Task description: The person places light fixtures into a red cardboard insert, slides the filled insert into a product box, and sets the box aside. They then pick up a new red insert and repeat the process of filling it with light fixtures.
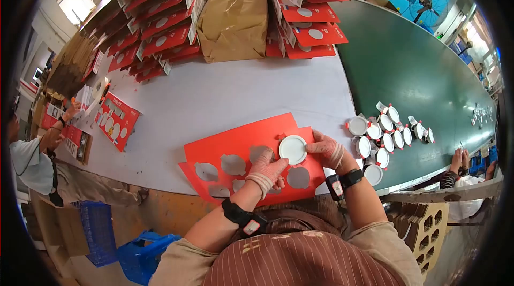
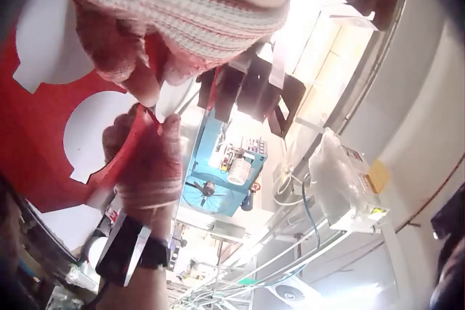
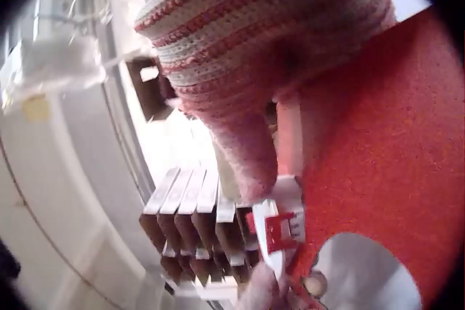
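Observation:
A red card sheet (image 1: 235, 144) with several round cut-outs lies on the pale table in front of me. A white round lamp (image 1: 293, 149) sits over one hole near the sheet's right end. My gloved left hand (image 1: 270, 168) holds the lamp's lower left edge with curled fingers. My gloved right hand (image 1: 325, 148) grips its right edge. In the right wrist view the right hand (image 3: 240, 85) reaches down to the lamp's white body and red spring clip (image 3: 276, 234), beside the red card sheet (image 3: 378, 150). The left wrist view shows both gloves against the red card sheet (image 2: 43, 128).
Several more white lamps (image 1: 385, 136) lie in a cluster on the green belt (image 1: 417, 72) to the right. Stacks of red boxes (image 1: 160, 29) and a brown parcel (image 1: 234, 18) fill the table's back. Other people work at far left (image 1: 32, 157) and right. Blue crates (image 1: 142, 254) stand below the table.

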The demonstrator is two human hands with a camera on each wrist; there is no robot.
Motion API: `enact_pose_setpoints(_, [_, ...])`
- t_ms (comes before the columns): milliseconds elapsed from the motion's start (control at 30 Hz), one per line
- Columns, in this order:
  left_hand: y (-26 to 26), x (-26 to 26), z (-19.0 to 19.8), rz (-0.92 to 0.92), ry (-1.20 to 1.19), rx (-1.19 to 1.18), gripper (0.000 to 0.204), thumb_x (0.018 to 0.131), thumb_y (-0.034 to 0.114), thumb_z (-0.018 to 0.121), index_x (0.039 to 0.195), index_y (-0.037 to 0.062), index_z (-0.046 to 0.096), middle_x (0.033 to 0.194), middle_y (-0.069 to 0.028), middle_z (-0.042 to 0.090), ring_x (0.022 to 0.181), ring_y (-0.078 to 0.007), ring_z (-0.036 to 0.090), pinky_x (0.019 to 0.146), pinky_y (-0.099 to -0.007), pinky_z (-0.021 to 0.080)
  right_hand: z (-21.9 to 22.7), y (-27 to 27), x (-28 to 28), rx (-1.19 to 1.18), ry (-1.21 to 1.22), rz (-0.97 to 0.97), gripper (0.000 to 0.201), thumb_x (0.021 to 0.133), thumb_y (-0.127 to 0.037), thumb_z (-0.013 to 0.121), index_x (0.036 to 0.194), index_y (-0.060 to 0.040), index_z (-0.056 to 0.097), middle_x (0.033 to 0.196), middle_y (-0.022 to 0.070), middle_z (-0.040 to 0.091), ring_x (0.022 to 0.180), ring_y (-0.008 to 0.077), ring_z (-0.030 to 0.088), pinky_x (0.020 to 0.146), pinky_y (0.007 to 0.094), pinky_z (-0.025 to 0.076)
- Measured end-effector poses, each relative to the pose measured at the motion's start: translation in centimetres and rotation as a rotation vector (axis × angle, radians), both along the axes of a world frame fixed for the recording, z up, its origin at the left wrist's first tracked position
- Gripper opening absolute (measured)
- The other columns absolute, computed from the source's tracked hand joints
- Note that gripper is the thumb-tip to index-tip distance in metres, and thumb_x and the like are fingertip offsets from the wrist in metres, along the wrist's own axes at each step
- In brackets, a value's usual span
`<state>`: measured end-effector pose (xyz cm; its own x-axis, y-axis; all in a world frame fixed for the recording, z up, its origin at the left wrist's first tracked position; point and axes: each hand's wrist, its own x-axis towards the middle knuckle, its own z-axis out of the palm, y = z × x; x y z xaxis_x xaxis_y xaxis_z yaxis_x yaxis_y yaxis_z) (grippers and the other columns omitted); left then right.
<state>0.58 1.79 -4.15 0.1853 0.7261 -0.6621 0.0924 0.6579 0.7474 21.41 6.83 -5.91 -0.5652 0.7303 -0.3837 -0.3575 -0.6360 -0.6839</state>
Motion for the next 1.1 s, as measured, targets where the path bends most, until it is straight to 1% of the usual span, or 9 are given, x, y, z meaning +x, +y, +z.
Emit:
enact_pose_setpoints(267, [-1.3,-0.2,1.9,0.009,0.102,0.097,0.037,0.084,0.026,0.061,0.102,0.0,0.041,0.067,-0.0098,0.057,0.038,-0.0161,0.054,0.032,-0.0284,0.041,3.3,-1.6,0.1,0.232,0.029,0.029,0.091,0.061,-0.018,0.084,0.135,-0.0009,0.033,0.126,0.0136,0.05,0.115,0.0229,0.05,0.098,0.0375,0.04])
enact_pose_setpoints(367, [-2.2,-0.4,1.4,-0.001,0.171,0.174,0.041,0.084,0.029,0.062,0.105,0.0004,0.041,0.064,-0.0083,0.058,0.039,-0.0153,0.055,0.034,-0.0281,0.043,5.0,-2.9,0.0,0.392,-0.292,0.012,0.101,0.057,-0.022,0.085,0.138,-0.0021,0.028,0.13,0.0144,0.047,0.121,0.0238,0.045,0.102,0.0369,0.035])
enact_pose_setpoints(433, [-2.9,-0.4,1.1,-0.011,0.19,0.241,0.039,0.084,0.028,0.062,0.102,0.0008,0.041,0.062,-0.0076,0.058,0.039,-0.0147,0.055,0.035,-0.0274,0.043,5.9,-3.8,-0.8,0.818,-0.984,-0.068,0.103,0.057,-0.022,0.084,0.139,-0.0016,0.026,0.133,0.0155,0.043,0.125,0.0249,0.04,0.105,0.0363,0.031])
enact_pose_setpoints(467, [-2.9,-0.6,1.0,-0.003,0.131,0.237,0.036,0.084,0.026,0.062,0.099,0.0016,0.041,0.063,-0.0074,0.058,0.04,-0.0143,0.055,0.036,-0.0271,0.043,6.4,-4.2,-1.1,0.85,-0.99,-0.091,0.099,0.058,-0.019,0.08,0.139,-0.0014,0.025,0.134,0.0202,0.041,0.127,0.0306,0.037,0.105,0.0364,0.032])
enact_pose_setpoints(567, [-3.3,-1.1,1.7,0.0,0.063,0.268,0.031,0.083,0.023,0.063,0.093,0.003,0.041,0.065,-0.007,0.059,0.041,-0.0136,0.056,0.036,-0.0268,0.043,6.7,-5.0,-1.0,0.838,-0.913,-0.127,0.096,0.06,-0.018,0.079,0.139,-0.0024,0.026,0.134,0.0196,0.041,0.128,0.0282,0.037,0.106,0.0357,0.031])
enact_pose_setpoints(733, [-4.3,-1.0,2.7,-0.045,0.013,0.341,0.027,0.084,0.02,0.064,0.09,0.0034,0.043,0.07,-0.0066,0.059,0.042,-0.0131,0.056,0.036,-0.0262,0.043,6.2,-6.1,-1.9,0.665,-0.717,-0.252,0.066,0.069,-0.01,0.071,0.127,-0.0039,0.039,0.116,0.0149,0.055,0.107,0.0248,0.056,0.09,0.0336,0.046])
enact_pose_setpoints(800, [-4.4,-0.3,3.3,0.036,0.038,0.354,0.025,0.084,0.019,0.063,0.089,0.0033,0.044,0.073,-0.0066,0.059,0.041,-0.013,0.054,0.035,-0.0266,0.042,6.8,-6.9,-2.4,0.652,-0.854,-0.321,0.049,0.072,-0.007,0.069,0.115,-0.0044,0.045,0.097,0.012,0.062,0.087,0.0215,0.063,0.076,0.0317,0.051])
enact_pose_setpoints(933, [-3.1,-0.4,2.8,0.097,0.058,0.248,0.025,0.085,0.019,0.061,0.099,0.0021,0.047,0.071,-0.0071,0.058,0.038,-0.0138,0.051,0.033,-0.0292,0.042,6.3,-8.0,-3.3,0.819,-1.006,-0.392,0.041,0.072,-0.01,0.071,0.106,-0.0037,0.049,0.085,0.0132,0.064,0.075,0.0172,0.063,0.067,0.0312,0.051])
enact_pose_setpoints(1100, [-1.9,-1.1,3.5,-0.083,0.179,0.209,0.025,0.086,0.025,0.059,0.098,0.0032,0.052,0.063,-0.0072,0.055,0.039,-0.0155,0.052,0.035,-0.0284,0.042,4.8,-4.8,0.1,0.621,-0.709,-0.216,0.046,0.069,-0.01,0.075,0.107,-0.0014,0.051,0.09,0.0066,0.063,0.083,0.0121,0.06,0.072,0.0275,0.051])
